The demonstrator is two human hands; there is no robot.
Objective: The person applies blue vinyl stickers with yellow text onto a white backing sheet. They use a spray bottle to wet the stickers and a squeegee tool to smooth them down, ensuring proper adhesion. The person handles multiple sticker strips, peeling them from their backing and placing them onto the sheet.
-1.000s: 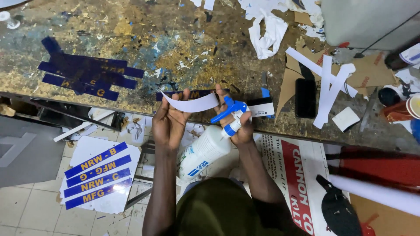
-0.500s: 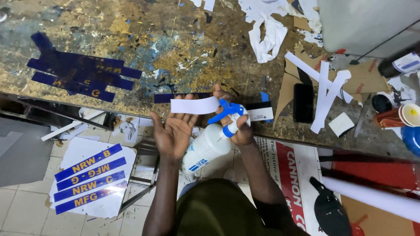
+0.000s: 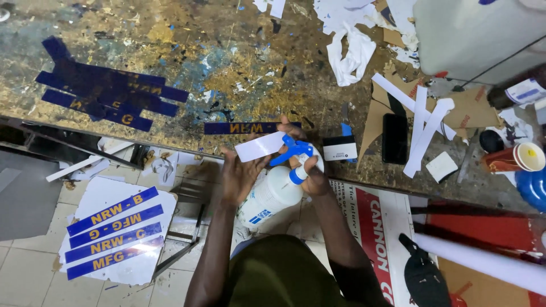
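My right hand (image 3: pixel 310 170) grips the neck of a white spray bottle (image 3: pixel 270 196) with a blue trigger head (image 3: pixel 293 153), held tilted at the front edge of the workbench (image 3: pixel 216 68). My left hand (image 3: pixel 239 176) is beside the bottle, its fingers against a white paper backing strip (image 3: pixel 260 146) that sticks out over the bench edge. Just beyond the strip a dark blue sticker strip (image 3: pixel 239 128) with yellow letters lies flat on the bench.
A pile of dark blue sticker strips (image 3: pixel 108 94) lies on the bench at left. White paper strips (image 3: pixel 421 122), a black phone (image 3: pixel 394 138), a small white box (image 3: pixel 339 148) and crumpled paper (image 3: pixel 352 54) lie at right. A white board (image 3: pixel 116 227) with blue labels rests on the floor.
The white strip has gone from a curved band held between both hands to a shorter flat piece at my left fingers. The view has shifted slightly right.
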